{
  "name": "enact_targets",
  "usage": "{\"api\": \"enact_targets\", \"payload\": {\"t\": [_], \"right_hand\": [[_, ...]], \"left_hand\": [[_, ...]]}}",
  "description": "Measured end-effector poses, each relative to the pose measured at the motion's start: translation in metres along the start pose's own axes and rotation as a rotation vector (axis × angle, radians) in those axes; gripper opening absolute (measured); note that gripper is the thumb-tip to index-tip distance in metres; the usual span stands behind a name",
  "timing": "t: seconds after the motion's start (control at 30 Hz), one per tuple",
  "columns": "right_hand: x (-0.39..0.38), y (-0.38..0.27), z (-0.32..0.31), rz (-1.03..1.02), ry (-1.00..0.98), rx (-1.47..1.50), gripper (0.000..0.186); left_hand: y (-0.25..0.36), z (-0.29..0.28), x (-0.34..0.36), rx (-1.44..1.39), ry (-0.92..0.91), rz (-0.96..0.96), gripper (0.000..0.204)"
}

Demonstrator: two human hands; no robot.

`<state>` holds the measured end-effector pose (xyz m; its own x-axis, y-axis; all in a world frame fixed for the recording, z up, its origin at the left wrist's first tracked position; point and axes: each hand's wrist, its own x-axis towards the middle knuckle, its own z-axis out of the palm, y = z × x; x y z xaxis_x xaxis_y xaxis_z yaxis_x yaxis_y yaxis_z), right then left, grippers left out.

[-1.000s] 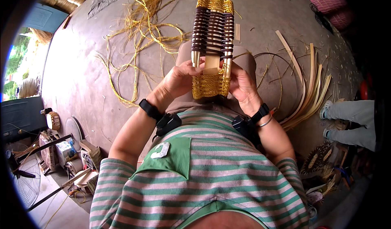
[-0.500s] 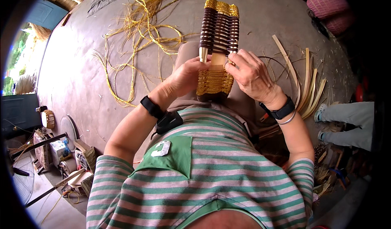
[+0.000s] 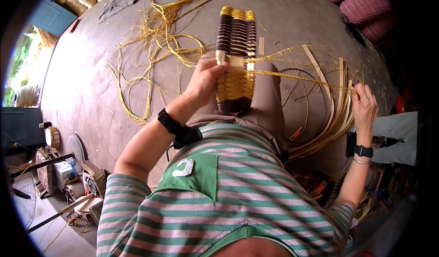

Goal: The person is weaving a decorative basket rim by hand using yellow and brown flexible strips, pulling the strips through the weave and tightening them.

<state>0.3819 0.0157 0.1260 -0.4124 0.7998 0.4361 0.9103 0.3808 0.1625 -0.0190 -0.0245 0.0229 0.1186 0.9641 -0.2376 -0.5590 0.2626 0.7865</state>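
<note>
A narrow woven piece [image 3: 236, 40] with gold cord at both ends and dark brown bands stands between my knees. A pale, flat strip [image 3: 236, 64] shows in a gap in its weave. My left hand [image 3: 203, 79] grips the left edge of the piece beside that gap. From its right side a twisted gold cord [image 3: 297, 77] runs out taut to my right hand [image 3: 365, 104], far to the right. My right fingers are pinched on the cord. A second, looser length of cord arcs above it.
Tangled gold cord [image 3: 167, 33] lies on the floor at the far left. Pale flat strips [image 3: 340, 92] fan out on the right, near another person's trouser legs [image 3: 398, 140]. Pink woven baskets [image 3: 366, 3] stand at the far right, a fan [image 3: 25, 197] at the lower left.
My right hand has moved from the woven piece far out to the right, drawing gold cord with it. The piece has shifted slightly left, still in my left hand.
</note>
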Motion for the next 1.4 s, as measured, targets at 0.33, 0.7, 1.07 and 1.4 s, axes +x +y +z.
{"api": "enact_targets", "payload": {"t": [0.33, 0.7, 1.07, 1.4], "right_hand": [[-0.12, 0.107, 0.075, 0.495, -0.367, -0.041, 0.028], [-0.013, -0.181, 0.086, 0.803, -0.525, 1.913, 0.049], [-0.014, -0.169, 0.091, 0.985, -0.291, 2.506, 0.028], [0.04, -0.176, 0.183, 0.981, -0.762, 2.431, 0.009]], "left_hand": [[-0.009, 0.009, 0.004, -0.028, -0.076, -0.066, 0.025], [-0.007, 0.018, 0.002, -0.055, -0.115, -0.13, 0.023], [-0.013, 0.017, 0.004, 0.043, -0.036, -0.063, 0.022], [-0.008, 0.025, -0.001, -0.032, -0.013, -0.171, 0.027]]}}
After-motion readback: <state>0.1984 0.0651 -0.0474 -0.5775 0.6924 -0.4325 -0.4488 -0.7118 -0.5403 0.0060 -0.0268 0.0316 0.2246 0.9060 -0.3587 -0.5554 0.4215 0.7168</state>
